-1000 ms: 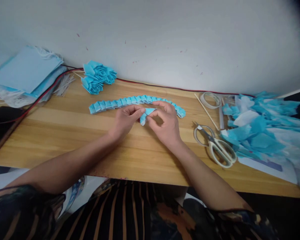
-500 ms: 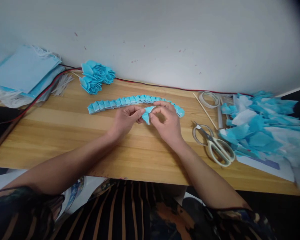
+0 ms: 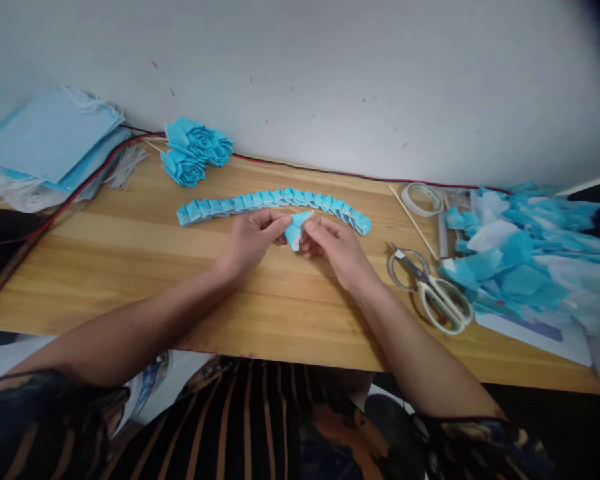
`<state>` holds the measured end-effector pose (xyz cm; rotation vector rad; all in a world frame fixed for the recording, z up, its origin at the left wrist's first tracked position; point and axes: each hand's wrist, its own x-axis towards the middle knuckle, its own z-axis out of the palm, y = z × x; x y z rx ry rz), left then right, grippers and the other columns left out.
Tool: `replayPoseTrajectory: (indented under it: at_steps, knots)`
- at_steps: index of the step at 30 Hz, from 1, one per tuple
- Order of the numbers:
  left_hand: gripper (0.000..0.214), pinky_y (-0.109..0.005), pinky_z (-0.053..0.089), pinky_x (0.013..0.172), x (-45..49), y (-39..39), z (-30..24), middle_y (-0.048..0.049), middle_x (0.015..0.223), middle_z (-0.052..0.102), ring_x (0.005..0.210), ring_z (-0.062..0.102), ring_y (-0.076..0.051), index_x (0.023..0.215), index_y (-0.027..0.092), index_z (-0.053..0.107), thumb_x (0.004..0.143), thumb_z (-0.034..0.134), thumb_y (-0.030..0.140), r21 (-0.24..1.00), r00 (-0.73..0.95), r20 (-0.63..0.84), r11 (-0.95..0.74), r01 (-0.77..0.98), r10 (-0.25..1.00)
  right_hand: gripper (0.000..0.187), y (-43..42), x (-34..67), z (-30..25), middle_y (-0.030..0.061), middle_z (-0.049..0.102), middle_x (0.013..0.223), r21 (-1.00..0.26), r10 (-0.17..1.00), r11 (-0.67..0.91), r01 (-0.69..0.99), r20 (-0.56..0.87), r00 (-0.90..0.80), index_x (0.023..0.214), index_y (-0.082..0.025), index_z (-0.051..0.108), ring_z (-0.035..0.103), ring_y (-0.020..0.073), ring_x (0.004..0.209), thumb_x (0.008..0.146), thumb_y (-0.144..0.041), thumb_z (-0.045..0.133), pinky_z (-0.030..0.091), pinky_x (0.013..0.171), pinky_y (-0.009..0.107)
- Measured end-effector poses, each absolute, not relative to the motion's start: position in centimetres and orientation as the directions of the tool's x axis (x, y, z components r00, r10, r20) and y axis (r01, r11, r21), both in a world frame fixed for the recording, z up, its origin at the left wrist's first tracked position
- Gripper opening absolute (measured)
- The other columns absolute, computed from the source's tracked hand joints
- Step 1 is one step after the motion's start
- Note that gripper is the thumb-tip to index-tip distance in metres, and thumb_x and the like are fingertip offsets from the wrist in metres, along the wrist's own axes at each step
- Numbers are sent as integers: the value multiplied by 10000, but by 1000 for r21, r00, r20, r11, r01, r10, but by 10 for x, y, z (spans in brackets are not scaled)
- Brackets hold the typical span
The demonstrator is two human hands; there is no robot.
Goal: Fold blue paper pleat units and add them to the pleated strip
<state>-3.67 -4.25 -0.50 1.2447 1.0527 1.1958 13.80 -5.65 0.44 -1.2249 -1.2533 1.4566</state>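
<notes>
Between my two hands is a small folded piece of blue fabric [image 3: 296,230], white along one edge, a little above the wooden table. My left hand [image 3: 254,239] pinches its left side between thumb and fingers. On the other side my right hand [image 3: 336,247] is closed on its right edge, thumb on top and fingers curled beneath. Just beyond the hands, a curved row of overlapping folded blue pieces [image 3: 260,199] lies on the table. Three blue fabric roses [image 3: 195,152] rest farther back on the left, with thin sticks.
Scissors with cream handles [image 3: 443,303] lie to the right, over a grey ring of tape. Behind them are a wooden stick [image 3: 414,223], a tape roll [image 3: 422,199] and a heap of blue and white scraps [image 3: 523,267]. Stacked blue sheets [image 3: 50,140] and a red-black cable sit left.
My right hand's fingers have moved from a raised, arched pinch to a lower curled grip at the piece's right edge. My left hand stays in place; the view shifts slightly.
</notes>
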Motion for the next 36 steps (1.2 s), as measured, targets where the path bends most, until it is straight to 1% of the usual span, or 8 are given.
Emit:
replayPoseTrajectory:
  at_steps: [3,6,10,15,19,25,29,36]
  knots:
    - [254,-228,492,597,-36,-43,-4,7,608,642,572,561,-97,647,169,668,829,747,328,997,119,71,-66,-47,990,465,-57,137,4,-16,639,695,-991,977,-127,31,-130,-167,688,-218,561,582,112,661,746,-594,828,505,630,259]
    - [259,-224,496,598,-37,-43,-3,4,608,650,579,571,-99,650,169,681,835,751,337,996,130,81,-78,-34,988,418,-55,138,0,-41,582,621,-997,987,-40,73,-51,-155,652,-228,499,522,104,597,782,-491,797,455,606,275]
    - [403,-235,513,610,-37,-42,-4,-16,612,659,575,596,-105,657,168,673,908,699,482,994,119,86,-77,-83,989,301,-54,141,-1,-43,553,599,-983,988,64,172,39,-148,642,-229,504,492,106,583,831,-366,694,409,606,288]
    - [450,-256,527,637,-38,-40,-6,-33,675,685,624,635,-128,791,160,704,903,670,594,991,177,31,-7,-137,984,266,-53,142,2,-40,554,611,-972,989,90,219,61,-133,651,-229,513,488,112,595,834,-355,660,394,610,291]
    - [371,-252,517,673,-39,-40,-6,-8,676,677,649,610,-122,745,165,690,813,763,523,999,282,4,9,-45,959,290,-53,142,0,-46,517,620,-974,986,98,207,66,-155,646,-228,482,444,104,599,819,-365,670,360,595,283]
    - [295,-247,493,661,-40,-40,-6,-2,694,679,657,591,-116,723,167,679,767,762,447,1000,266,-8,11,-11,964,354,-54,141,-1,-48,499,649,-982,982,87,169,56,-180,671,-228,501,440,109,631,811,-448,740,361,598,274]
    - [274,-240,456,632,-40,-41,-7,2,673,662,643,575,-112,706,172,680,773,751,428,999,283,-22,9,46,959,311,-53,141,-1,-42,533,669,-988,986,75,138,54,-155,738,-234,589,476,120,647,810,-485,758,396,606,276]
    - [276,-249,435,631,-41,-41,-8,7,665,654,635,566,-116,693,176,660,782,729,428,996,291,-24,-3,93,956,178,-52,142,-2,-33,602,708,-975,990,135,175,123,-74,799,-233,663,526,125,663,801,-395,738,452,637,286]
